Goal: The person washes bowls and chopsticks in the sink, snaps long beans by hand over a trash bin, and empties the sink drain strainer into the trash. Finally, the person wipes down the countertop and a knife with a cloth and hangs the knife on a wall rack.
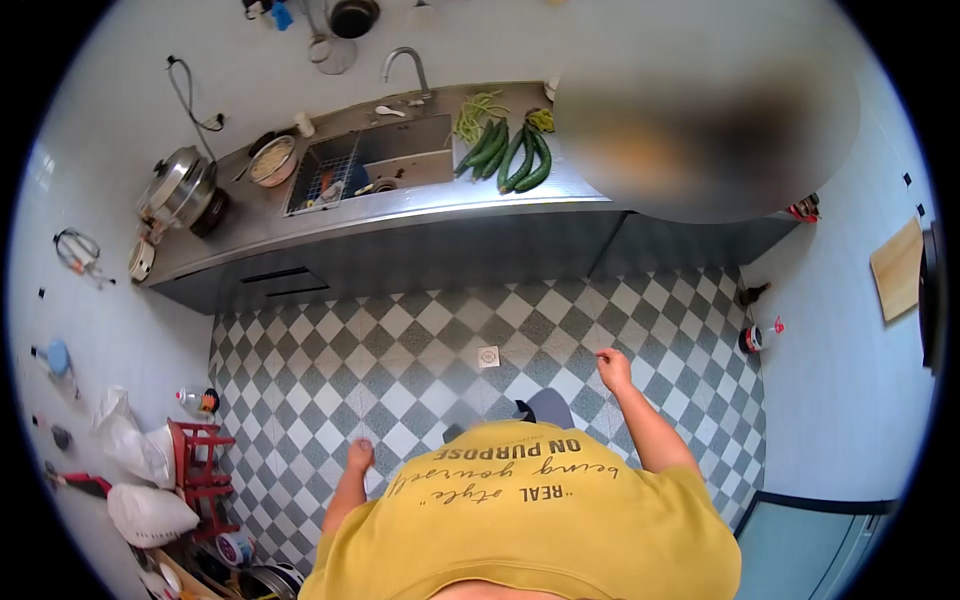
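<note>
My left hand (360, 455) hangs low beside my yellow shirt, over the tiled floor. It is small and smeared, and its fingers cannot be made out. My right hand (613, 370) is held out to the right over the tiles, fingers curled in, with nothing visible in it. Both hands are apart from the counter (400, 207). On the counter, right of the sink (405, 140), lie several long dark green cucumbers (525, 160). Behind them is a heap of green beans (478, 115).
A steel pot (182, 190) and a bowl (273, 162) stand on the counter's left. A wire rack (322, 180) sits in the sink under the faucet (405, 60). Red stools (203, 470) and bags line the left wall. A bottle (762, 335) stands at right. A blurred patch covers the counter's right.
</note>
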### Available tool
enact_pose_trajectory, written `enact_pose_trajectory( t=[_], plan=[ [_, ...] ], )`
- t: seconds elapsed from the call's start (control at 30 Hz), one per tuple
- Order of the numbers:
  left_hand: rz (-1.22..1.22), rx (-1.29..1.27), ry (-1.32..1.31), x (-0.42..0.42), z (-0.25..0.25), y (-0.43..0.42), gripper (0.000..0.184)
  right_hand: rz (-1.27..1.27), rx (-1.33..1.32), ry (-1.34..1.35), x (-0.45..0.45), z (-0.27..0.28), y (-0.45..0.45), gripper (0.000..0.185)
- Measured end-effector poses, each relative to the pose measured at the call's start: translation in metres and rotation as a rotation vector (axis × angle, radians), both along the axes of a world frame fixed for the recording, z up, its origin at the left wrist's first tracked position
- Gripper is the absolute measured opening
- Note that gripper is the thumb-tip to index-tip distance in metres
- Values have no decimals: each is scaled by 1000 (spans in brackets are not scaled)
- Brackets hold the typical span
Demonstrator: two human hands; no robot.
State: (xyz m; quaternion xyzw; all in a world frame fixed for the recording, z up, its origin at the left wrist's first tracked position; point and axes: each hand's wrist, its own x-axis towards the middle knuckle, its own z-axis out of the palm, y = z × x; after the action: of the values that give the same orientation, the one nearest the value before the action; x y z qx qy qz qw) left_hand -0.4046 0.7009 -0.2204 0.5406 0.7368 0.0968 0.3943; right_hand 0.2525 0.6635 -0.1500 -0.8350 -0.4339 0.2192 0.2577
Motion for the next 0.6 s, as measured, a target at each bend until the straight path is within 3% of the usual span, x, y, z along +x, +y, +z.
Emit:
enact_pose_trajectory(
  t=[0.1, 0.23, 0.33, 0.43, 0.5, 0.6],
  plan=[
    [-77, 105, -211, 47, 6, 142, 15, -118, -39, -11, 24, -6, 3, 21],
    [-60, 226, -452, 178, 91, 254, 18, -157, 47, 13, 74, -26, 60, 22],
    [-78, 194, -567, 260, 108, 288, 18, -81, 296, 12, 111, 2, 170, 23],
    [-148, 154, -592, 305, 60, 296, 18, 28, 453, 68, 151, 48, 304, 25],
    [49, 5, -579, 333, 52, 285, 17, 121, 510, -147, 188, 43, 396, 27],
    [160, -108, -476, 363, 52, 275, 17, 297, 529, -203, 223, 77, 522, 29]
  ],
)
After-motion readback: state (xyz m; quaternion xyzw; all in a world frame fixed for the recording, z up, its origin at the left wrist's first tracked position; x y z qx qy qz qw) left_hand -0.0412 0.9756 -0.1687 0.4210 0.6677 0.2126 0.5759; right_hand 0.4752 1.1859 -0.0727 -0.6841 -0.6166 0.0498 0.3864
